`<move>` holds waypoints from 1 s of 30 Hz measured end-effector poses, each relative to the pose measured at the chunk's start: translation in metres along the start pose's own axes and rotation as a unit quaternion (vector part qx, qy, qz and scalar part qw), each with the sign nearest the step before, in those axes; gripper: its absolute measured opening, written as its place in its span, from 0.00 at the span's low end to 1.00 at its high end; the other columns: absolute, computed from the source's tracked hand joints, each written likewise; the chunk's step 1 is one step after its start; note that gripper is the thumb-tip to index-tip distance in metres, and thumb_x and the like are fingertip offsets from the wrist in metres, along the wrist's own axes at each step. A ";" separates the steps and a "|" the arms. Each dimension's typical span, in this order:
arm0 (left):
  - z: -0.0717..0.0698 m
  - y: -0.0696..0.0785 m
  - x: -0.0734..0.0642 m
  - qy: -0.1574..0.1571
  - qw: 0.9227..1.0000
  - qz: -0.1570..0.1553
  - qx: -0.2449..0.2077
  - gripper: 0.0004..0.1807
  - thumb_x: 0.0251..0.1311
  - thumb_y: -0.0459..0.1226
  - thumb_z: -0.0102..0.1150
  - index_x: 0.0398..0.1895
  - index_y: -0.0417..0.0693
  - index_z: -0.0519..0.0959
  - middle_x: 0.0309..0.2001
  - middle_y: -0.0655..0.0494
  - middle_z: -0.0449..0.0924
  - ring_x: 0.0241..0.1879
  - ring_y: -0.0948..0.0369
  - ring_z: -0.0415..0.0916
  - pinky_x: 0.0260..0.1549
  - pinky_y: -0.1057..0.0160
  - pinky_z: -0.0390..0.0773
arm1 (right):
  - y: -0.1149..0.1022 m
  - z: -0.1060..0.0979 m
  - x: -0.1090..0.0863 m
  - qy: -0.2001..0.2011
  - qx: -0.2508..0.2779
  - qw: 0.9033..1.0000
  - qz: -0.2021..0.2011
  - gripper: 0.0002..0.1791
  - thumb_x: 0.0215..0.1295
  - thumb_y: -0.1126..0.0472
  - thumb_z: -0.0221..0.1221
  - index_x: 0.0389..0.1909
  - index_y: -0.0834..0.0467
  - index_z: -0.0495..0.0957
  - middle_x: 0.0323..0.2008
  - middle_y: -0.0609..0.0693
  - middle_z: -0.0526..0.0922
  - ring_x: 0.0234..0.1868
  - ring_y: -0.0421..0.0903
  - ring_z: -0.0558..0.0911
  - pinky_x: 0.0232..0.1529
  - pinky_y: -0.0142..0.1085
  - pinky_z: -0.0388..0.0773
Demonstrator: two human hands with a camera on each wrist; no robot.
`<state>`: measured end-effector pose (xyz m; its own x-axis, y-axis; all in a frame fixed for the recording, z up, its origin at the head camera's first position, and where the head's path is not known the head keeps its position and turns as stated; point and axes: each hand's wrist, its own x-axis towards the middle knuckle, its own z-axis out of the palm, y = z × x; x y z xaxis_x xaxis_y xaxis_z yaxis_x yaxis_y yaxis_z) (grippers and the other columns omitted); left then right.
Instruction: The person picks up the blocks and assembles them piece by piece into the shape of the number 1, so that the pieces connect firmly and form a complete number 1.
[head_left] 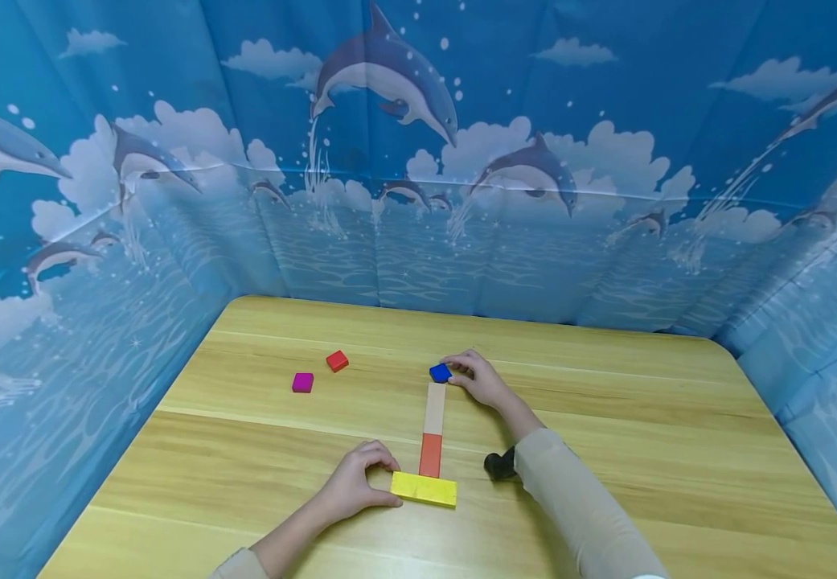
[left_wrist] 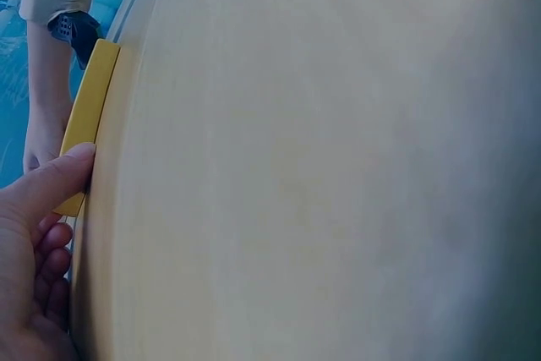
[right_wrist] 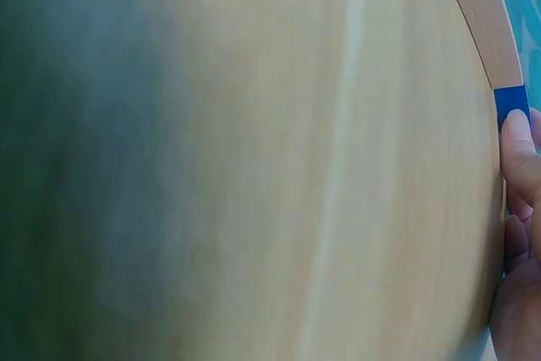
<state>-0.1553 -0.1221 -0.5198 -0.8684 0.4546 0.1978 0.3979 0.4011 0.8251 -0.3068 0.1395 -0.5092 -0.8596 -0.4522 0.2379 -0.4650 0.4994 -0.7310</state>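
Wood-grained yellowish desk [head_left: 664,418]; long yellow rectangular block [head_left: 424,489] serving as landmark, lying crosswise. Left hand [head_left: 351,482] is pinching the yellow block's left end, thumb pressing along the near side, fingers bending round toward the far side. Flat orange-red rectangular block [head_left: 430,456] is running away from the yellow block's far side, near its middle. Farther out from the yellow block, pale wood-coloured rectangular block [head_left: 434,408] is continuing that line, end to end with the orange-red one. Small blue block [head_left: 440,373] is sitting at the row's end farthest from the yellow block, slightly skewed; right hand [head_left: 482,379] is gripping it between thumb and fingers. Small red block [head_left: 337,361] and small magenta block [head_left: 303,383] are lying beyond the yellow block and to its left, near each other. Blue dolphin-printed curtain [head_left: 418,265] is hanging past the yellow block, behind the desk.
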 end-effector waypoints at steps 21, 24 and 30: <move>0.001 -0.002 -0.001 0.007 1.000 0.010 -0.001 0.17 0.34 0.43 0.75 0.30 0.55 0.79 0.32 0.67 0.74 0.38 0.65 0.69 0.42 0.66 0.71 | 0.000 0.000 -0.001 -0.019 -0.007 1.000 -0.018 0.18 0.63 0.66 0.55 0.53 0.64 0.72 0.39 0.56 0.72 0.39 0.48 0.70 0.42 0.41 0.70; 0.001 -0.002 -0.002 0.006 1.000 0.009 0.004 0.18 0.33 0.43 0.75 0.31 0.55 0.79 0.32 0.68 0.74 0.38 0.66 0.68 0.42 0.67 0.71 | 0.000 0.001 -0.001 -0.015 -0.012 1.000 -0.014 0.17 0.62 0.66 0.55 0.52 0.64 0.73 0.38 0.55 0.73 0.38 0.47 0.70 0.42 0.40 0.70; 0.000 0.000 -0.002 -0.003 1.000 -0.007 0.005 0.18 0.33 0.43 0.75 0.31 0.55 0.79 0.33 0.68 0.73 0.39 0.67 0.68 0.43 0.66 0.71 | 0.000 0.002 -0.001 -0.011 -0.014 1.000 -0.012 0.16 0.63 0.66 0.55 0.52 0.63 0.74 0.38 0.55 0.73 0.38 0.47 0.70 0.42 0.41 0.70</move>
<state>-0.1541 -0.1230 -0.5202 -0.8722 0.4538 0.1825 0.3884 0.4158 0.8223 -0.3053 0.1383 -0.5111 -0.8438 -0.4800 0.2401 -0.4909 0.5092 -0.7069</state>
